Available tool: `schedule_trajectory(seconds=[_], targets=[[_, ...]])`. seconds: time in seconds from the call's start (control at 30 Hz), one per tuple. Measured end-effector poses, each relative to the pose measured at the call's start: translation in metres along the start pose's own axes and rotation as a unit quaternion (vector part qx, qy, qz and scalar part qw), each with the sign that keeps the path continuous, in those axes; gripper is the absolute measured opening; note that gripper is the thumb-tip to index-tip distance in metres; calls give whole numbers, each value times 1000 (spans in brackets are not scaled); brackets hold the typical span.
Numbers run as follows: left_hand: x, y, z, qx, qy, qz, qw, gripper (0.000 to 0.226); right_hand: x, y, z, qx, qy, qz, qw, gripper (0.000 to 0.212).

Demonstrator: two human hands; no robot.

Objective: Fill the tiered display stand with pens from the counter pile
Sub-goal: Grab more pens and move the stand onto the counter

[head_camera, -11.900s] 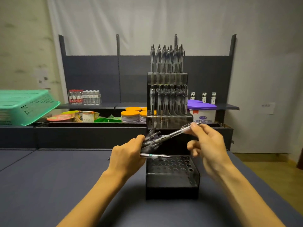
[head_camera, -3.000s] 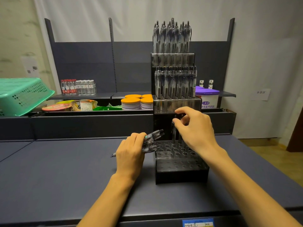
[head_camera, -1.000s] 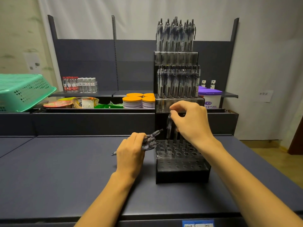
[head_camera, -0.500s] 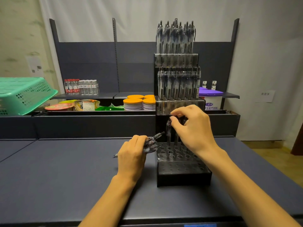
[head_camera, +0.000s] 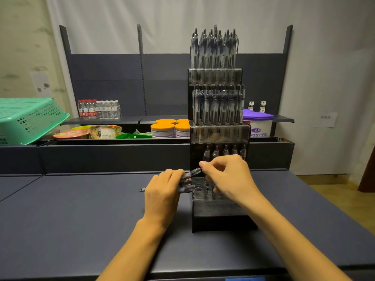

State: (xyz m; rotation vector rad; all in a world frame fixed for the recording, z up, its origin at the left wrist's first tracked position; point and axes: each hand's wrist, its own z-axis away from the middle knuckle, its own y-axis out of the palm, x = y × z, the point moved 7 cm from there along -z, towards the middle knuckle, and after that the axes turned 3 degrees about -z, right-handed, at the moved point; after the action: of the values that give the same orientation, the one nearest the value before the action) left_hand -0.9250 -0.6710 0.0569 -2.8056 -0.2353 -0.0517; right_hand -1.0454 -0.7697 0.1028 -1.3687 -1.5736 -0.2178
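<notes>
Left hand [head_camera: 162, 191] grips a small bundle of pens [head_camera: 185, 184] held level beside the tiered stand [head_camera: 218, 199], likely as a ready supply. Right hand [head_camera: 229, 177] pinches the top end of one pen [head_camera: 193, 171] sticking out of that bundle — probably pulling it out to slot next. Top two tiers look packed; the bottom tier has one back row of pens [head_camera: 225, 152] standing upright and open holes in front (so most of this tier is yet to fill). No loose pile in view, only the bundle. Stand sits on a dark matte counter [head_camera: 81, 209]. Behind: dark shelving [head_camera: 121, 88] with water bottles [head_camera: 99, 109], orange-lidded tubs [head_camera: 169, 129], a purple-lidded tub [head_camera: 258, 123], a green basket [head_camera: 28, 119] at left — pale curtain backdrop.
</notes>
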Motion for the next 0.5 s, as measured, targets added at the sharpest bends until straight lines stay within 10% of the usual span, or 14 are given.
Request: schedule_trajectory(seconds=[0.5], targets=[[0, 1, 0, -2, -18, 18, 1000, 18, 0, -13, 0, -51, 14, -88, 995, 19]])
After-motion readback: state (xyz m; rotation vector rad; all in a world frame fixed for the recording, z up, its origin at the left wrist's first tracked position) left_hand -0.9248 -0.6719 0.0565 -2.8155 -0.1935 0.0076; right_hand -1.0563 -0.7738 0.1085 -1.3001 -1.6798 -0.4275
